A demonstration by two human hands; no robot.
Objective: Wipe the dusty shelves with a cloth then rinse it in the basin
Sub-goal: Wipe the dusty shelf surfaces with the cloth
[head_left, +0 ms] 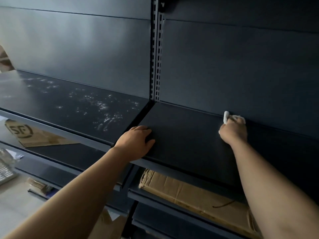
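A dark blue metal shelf (186, 133) runs across the middle of the head view. My right hand (233, 131) presses a small white cloth (226, 116) against the back edge of this shelf, where it meets the back panel. My left hand (136, 143) lies flat on the shelf's front left corner, fingers spread, holding nothing. The neighbouring shelf (72, 100) to the left carries whitish streaks and wet-looking spots. No basin is in view.
A slotted upright post (156, 57) divides the two shelf bays. A flat cardboard box (195, 195) lies on the shelf below my right arm. Another cardboard piece marked SF (25, 133) sits on the lower left shelf. Papers and small items lie at the far left.
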